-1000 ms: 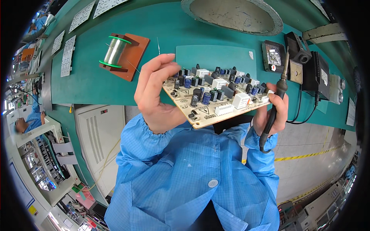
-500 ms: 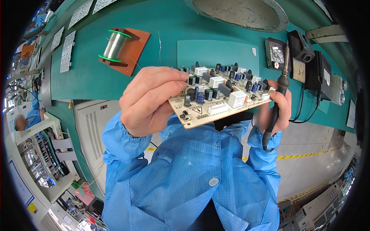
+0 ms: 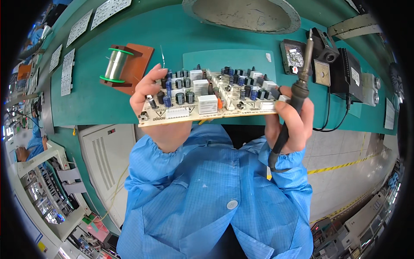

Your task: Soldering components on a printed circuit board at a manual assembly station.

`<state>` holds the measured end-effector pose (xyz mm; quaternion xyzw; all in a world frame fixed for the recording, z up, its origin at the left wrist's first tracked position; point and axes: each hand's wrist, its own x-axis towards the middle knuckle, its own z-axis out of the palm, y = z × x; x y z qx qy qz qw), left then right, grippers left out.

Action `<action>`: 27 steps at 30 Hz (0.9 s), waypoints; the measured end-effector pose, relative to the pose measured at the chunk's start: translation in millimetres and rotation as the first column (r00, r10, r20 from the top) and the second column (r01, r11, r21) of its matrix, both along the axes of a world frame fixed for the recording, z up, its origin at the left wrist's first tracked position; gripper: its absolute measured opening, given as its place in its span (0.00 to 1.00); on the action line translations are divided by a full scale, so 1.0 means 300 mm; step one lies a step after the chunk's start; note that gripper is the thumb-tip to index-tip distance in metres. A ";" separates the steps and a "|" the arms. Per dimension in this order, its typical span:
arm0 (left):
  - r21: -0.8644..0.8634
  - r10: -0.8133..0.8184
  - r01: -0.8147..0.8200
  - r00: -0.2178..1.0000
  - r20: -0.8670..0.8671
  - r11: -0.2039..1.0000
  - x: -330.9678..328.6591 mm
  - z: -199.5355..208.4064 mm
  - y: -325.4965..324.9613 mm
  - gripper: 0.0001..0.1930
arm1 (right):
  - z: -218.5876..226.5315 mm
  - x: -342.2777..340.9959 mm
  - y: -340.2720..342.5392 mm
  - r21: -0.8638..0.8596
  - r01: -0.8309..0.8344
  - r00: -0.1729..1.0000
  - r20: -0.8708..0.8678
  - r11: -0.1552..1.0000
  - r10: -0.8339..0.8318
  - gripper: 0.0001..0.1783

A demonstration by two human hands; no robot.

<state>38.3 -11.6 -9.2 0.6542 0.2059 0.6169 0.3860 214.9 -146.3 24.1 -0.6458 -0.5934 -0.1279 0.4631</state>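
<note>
A pale circuit board (image 3: 195, 116), crowded with dark and blue capacitors, white box-shaped parts and white connectors, is held up in front of my chest, component side showing. My left hand (image 3: 169, 134) supports it from below, the fingers curling up round its left edge and the thumb side partly hidden. At the right end my right hand (image 3: 297, 123) pinches the board's corner. The same hand also carries a soldering iron (image 3: 299, 91), upright with its metal tip pointing away from me and its cable end near my wrist.
On the green mat, a solder wire spool (image 3: 115, 64) sits on a brown stand (image 3: 140, 60) at left. A small tray of solder scraps (image 3: 295, 56), a sponge holder (image 3: 321, 72) and a black soldering station (image 3: 345, 71) stand at right. A grey fume hood opening (image 3: 241, 15) hangs at the back.
My left hand has gone from the components on top to gripping the board's left edge from below. The board has shifted left and turned more level. The iron moved left with my right hand.
</note>
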 end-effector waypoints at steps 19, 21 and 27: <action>-0.194 -0.240 0.255 0.966 0.099 0.947 -0.029 -0.010 0.023 0.12 | -0.121 0.016 -0.064 0.241 -0.097 0.690 -0.683 0.966 0.239 0.17; -0.222 -0.249 0.281 0.955 0.161 0.933 -0.021 -0.018 0.021 0.13 | -0.110 -0.004 -0.060 0.131 0.006 0.819 -0.569 0.991 0.071 0.22; -0.316 -0.231 0.351 0.904 0.359 0.882 -0.017 -0.043 0.052 0.15 | -0.089 0.018 -0.037 0.229 -0.090 0.884 -0.431 0.969 0.184 0.27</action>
